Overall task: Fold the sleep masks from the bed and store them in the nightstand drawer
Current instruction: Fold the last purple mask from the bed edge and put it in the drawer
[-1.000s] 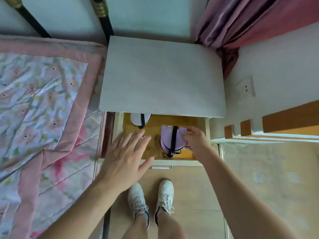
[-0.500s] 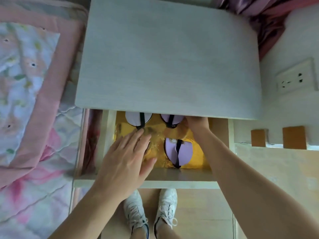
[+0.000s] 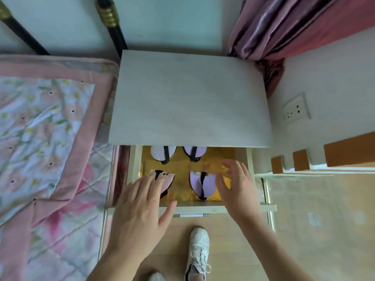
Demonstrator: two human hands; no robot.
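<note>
Folded lilac fabric sleep masks w/ black straps (image 3: 199, 184) now lie four in the pulled-out white nightstand drawer (image 3: 190, 206), on its gold liner; a sec ago three showed. New pink one (image 3: 165, 179) at front-left corner, left hand (image 3: 140, 207) flat on it, fingers spread. Right hand (image 3: 236, 186) loose, grasping nothing. Prob. near done.

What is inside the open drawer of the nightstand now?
The drawer holds four folded sleep masks on a yellow liner. The left hand partly covers the pink one; the nightstand top hides the drawer's back.
</note>
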